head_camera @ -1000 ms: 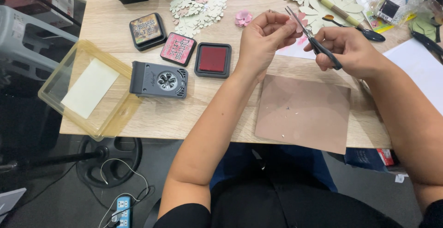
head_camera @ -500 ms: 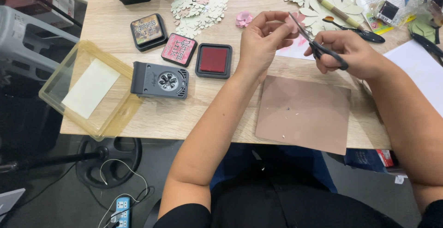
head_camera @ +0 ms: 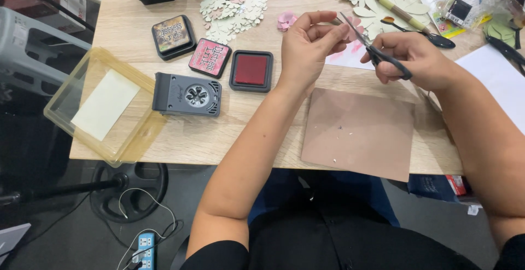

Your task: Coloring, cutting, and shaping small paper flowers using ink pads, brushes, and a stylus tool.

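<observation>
My right hand (head_camera: 418,59) grips small black-handled scissors (head_camera: 365,45), blades pointing up and left toward my left hand (head_camera: 308,45). The left hand's fingers are pinched together at the blade tips; whatever small piece they hold is too small to make out. Both hands hover above a brown paper sheet (head_camera: 358,130) that lies at the table's front edge with tiny scraps on it.
Left of my hands sit a red ink pad (head_camera: 251,71), a pink ink pad (head_camera: 210,57), a brown ink pad (head_camera: 174,36), a grey flower punch (head_camera: 187,94) and a clear plastic tray (head_camera: 101,106) overhanging the edge. Cut paper flowers (head_camera: 235,7) lie behind.
The scissors and right hand have shifted slightly left and tilted, keeping the blades at my left fingertips. The left hand has barely moved.
</observation>
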